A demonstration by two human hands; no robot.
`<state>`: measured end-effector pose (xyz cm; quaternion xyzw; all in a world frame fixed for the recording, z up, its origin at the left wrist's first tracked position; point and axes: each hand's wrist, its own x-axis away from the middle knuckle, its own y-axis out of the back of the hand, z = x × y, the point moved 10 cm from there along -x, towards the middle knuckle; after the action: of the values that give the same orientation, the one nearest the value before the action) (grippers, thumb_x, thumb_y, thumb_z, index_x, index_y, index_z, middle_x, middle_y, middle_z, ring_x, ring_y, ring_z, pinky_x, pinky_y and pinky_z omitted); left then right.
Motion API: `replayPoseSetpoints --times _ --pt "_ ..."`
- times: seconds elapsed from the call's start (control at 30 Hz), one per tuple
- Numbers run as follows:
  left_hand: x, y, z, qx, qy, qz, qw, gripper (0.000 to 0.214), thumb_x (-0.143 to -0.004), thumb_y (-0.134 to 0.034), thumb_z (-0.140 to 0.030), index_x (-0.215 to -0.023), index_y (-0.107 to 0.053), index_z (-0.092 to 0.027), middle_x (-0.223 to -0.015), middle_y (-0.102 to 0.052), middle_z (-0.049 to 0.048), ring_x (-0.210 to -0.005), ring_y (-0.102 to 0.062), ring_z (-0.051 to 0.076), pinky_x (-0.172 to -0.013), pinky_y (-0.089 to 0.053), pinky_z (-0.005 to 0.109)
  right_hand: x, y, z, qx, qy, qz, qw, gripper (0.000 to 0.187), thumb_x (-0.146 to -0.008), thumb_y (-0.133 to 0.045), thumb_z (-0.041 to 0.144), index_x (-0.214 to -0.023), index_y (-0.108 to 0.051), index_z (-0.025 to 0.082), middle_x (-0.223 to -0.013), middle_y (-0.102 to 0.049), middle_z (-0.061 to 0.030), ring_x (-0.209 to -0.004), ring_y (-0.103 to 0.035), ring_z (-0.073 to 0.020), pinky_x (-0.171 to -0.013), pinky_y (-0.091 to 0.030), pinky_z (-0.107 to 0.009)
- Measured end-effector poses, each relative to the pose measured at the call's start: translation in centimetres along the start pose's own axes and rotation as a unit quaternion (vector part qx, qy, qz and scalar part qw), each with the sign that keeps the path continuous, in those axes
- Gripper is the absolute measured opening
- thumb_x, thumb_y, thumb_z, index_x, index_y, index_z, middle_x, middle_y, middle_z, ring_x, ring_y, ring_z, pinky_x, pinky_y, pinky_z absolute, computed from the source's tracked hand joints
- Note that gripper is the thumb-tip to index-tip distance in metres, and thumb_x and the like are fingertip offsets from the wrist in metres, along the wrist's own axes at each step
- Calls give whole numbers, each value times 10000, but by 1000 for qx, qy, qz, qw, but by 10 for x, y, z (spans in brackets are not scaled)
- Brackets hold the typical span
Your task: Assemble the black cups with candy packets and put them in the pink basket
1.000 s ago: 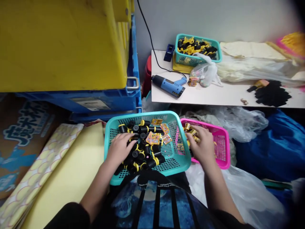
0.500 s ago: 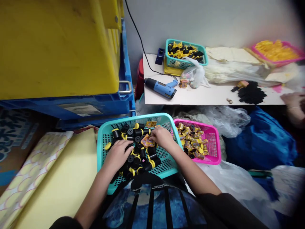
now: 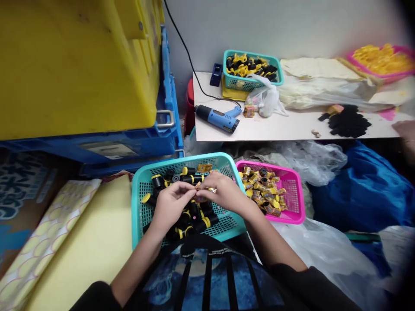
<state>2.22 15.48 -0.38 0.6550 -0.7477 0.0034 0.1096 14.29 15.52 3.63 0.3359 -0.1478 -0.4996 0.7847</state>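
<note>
hovering over the teal basket (image 3: 135, 207), left hand (image 3: 170, 206) and right hand (image 3: 225, 194) were pinched on a yellow piece (image 3: 204, 188). spills were thus likely contained.

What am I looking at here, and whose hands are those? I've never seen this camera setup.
There is no machine: a person wears one camera on the head, looking down at their own bare hands. The left hand and right hand meet over a teal basket of black-and-yellow caps, pinching a small piece too tiny to identify. Beside it sits a pink basket of wrapped bits. Behind, a table holds a heat gun.
</note>
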Motion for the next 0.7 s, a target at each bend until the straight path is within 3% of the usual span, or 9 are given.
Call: replayPoseSetpoints --times 0.13,0.23,0.4,0.53,0.63,0.7 --pt "1 6 17 157 79 -26 984 207 -673 -759 -296 -745 -619 -162 -651 -644 -24 -570 -606 102 -574 -502 212 2 -14 -31 -234 -126 -20 964 245 -869 -583 381 -746 -652 180 -678 -639 4 -622 -543 -133 -604 -396 -258" --pt "3 3 25 208 107 -23 972 273 -657 -777 -299 -795 -581 -168 -676 -652 -30 -597 -625 101 -585 -501 206 3 -25 -38 -264 -160 -39 950 307 -847 -590 422 -666 -598 173 -624 -587 19 -591 -508 -119 -588 -377 -248" --pt "2 4 28 148 110 4 983 402 -644 -794 -291 -981 -608 -173 -676 -705 -18 -679 -684 141 -710 -530 259 1 -23 -33 -146 -144 -78 976 333 -876 -561 382 -611 -545 181 -625 -580 10 -622 -514 -129 -613 -361 -252" --pt "1 24 37 74 103 -37 991 468 -684 -764 -304 -1103 -612 -163 -729 -742 29 -765 -717 198 -779 -545 329 -16 -25 -37 4 -125 -67 990 328 -953 -444 349 -696 -569 189 -719 -630 -31 -727 -546 -170 -707 -392 -289" --pt "0 39 43 85 77 -75 991 516 -648 -787 -292 -1117 -616 -159 -721 -729 15 -753 -713 188 -759 -557 323 -40 -31 -48 139 -159 -71 975 191 -920 -518 352 -911 -587 175 -911 -676 -94 -898 -578 -234 -786 -419 -329" --pt "0 46 45 91 67 -90 989 517 -639 -792 -299 -1110 -636 -155 -724 -726 14 -726 -705 178 -707 -563 301 -56 -41 -54 207 -197 -52 957 306 -886 -560 423 -1018 -554 146 -982 -672 -146 -933 -597 -276 -774 -446 -353"
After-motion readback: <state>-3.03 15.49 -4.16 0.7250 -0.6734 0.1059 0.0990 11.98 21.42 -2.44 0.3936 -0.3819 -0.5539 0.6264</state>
